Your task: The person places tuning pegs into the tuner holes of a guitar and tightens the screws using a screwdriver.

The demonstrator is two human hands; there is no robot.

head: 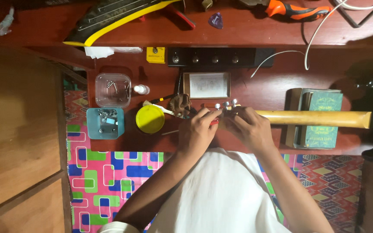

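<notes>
Tuning pegs [225,104] on the guitar headstock are being worked: red-handled tool pinched in left hand [198,131], headstock gripped by right hand [248,128]; steady alignment is likely needed next.

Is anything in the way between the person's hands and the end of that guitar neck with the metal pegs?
Nothing visible stands between them. The left hand and the right hand are already on the guitar neck at its end, right by the metal tuning pegs. The yellow lid lies off to the side.
</notes>
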